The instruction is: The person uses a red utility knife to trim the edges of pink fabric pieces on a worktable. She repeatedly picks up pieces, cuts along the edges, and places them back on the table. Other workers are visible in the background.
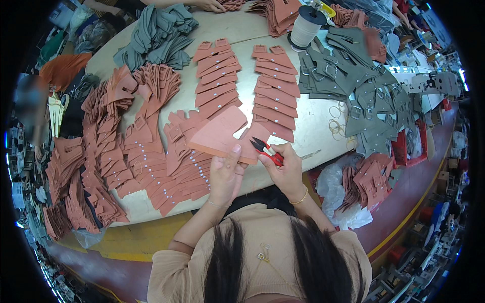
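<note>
My left hand (228,174) is closed on the lower edge of a salmon-pink cut leather-like piece (219,129), thumb on top. The piece has a notch in its upper right edge and a more orange strip along its bottom. In my right hand (284,169) is a pair of thread snips (268,152) with red handles and dark blades. The blades point up and left, beside the right part of the piece; whether they touch it I cannot tell. Just beyond lie two overlapping rows of buckled salmon pieces, a left row (218,76) and a right row (274,93).
Salmon piles (146,156) cover the table's left side. Grey-green pieces lie far left (159,35) and, with buckles, at right (348,76). A white thread cone (306,28) stands at the back. Loose rings (337,121) lie near the right edge. Another person's hand (211,5) is at the far edge.
</note>
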### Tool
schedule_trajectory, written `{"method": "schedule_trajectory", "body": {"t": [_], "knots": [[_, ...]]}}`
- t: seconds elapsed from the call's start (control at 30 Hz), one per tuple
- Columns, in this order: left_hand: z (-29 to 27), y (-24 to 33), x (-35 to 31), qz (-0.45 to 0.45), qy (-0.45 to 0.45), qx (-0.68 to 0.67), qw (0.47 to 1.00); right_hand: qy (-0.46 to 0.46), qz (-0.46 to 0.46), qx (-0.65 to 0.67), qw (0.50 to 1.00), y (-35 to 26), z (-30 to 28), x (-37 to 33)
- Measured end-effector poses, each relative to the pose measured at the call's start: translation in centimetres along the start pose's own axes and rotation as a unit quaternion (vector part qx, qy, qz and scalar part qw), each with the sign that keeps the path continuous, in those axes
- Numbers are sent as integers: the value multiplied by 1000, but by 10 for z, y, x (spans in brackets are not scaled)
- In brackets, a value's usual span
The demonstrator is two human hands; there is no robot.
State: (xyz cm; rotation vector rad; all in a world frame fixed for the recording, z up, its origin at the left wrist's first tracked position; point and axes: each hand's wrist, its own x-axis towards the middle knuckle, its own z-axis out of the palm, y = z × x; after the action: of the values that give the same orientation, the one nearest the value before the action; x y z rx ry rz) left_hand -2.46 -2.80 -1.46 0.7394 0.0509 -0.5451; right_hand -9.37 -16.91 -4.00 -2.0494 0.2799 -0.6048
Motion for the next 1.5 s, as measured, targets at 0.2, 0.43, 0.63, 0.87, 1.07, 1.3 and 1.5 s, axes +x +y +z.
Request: {"method": "schedule_trajectory", "body": {"t": [0.2,0.43,0.63,0.87,1.07,1.3,1.5], "knots": [[2,-2,1,-5,-4,12,1000,21,-51,-22,998,3,1,6],[6,-7,11,-14,-2,54,998,8,0,19,1000,18,1,7],[-4,-15,81,-17,6,136,991,107,160,105,976,69,-8,11],[27,-31,294,317,-82,615,717,161,263,-38,950,138,-36,-7],[21,-97,364,199,-120,881,412,130,184,-122,967,153,-32,-14],[24,-66,382,233,-84,843,478,96,142,-183,968,152,-32,-11],[42,9,402,254,-37,851,459,88,142,-192,967,149,-32,-9]]}}
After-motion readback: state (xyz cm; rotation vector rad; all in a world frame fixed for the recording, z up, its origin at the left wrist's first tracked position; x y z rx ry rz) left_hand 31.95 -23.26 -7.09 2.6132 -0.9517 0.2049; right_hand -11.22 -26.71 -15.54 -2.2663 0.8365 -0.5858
